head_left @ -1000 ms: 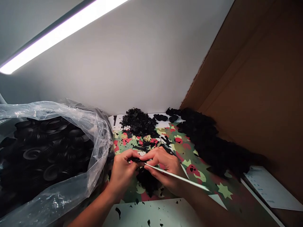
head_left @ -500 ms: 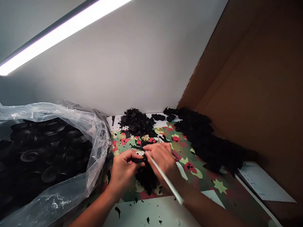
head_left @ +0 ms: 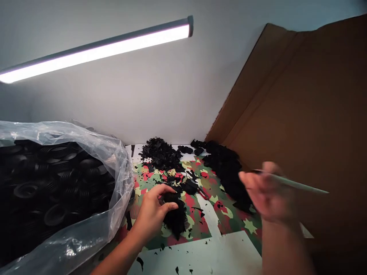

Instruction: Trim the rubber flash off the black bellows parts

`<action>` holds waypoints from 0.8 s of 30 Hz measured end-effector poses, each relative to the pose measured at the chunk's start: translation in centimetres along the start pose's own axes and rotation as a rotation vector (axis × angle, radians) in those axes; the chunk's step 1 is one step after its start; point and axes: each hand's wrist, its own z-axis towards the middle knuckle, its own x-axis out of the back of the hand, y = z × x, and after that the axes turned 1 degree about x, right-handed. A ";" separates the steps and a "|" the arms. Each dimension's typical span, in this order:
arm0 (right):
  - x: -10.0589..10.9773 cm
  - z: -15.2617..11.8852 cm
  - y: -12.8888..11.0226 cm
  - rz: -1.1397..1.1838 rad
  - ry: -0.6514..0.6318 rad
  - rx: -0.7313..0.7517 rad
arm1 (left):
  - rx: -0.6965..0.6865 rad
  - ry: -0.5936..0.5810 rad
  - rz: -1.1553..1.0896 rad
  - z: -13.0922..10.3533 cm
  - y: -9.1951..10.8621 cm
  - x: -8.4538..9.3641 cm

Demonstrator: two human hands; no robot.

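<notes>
My left hand (head_left: 155, 206) is curled, thumb and forefinger around a small black rubber-looking piece (head_left: 172, 197); much of the piece is hidden by the fingers. Below it lies a small heap of black scraps (head_left: 175, 221). My right hand (head_left: 266, 191), smeared by motion, is raised off to the right, in front of the cardboard. It is closed on a thin, pale stick-like tool (head_left: 301, 184), whose dark tip points left; its exact kind does not show. A dark pile of black pieces (head_left: 226, 168) lies behind that hand.
At left, a clear plastic bag (head_left: 123, 179) holds many black ribbed rubber parts (head_left: 60, 179). A heap of black shavings (head_left: 160, 152) sits against the wall. Patterned paper (head_left: 197, 221) covers the table. A cardboard sheet (head_left: 304, 114) stands at right, and a light tube (head_left: 114, 49) hangs above.
My right hand has moved away from the left one, to the right, taking the pale tool with it. My left hand stays near the same spot. The view has tilted.
</notes>
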 end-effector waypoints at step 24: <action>-9.6 -3.8 5.2 -0.345 -0.535 0.332 | 0.102 0.103 -0.210 0.2 0.9 0.2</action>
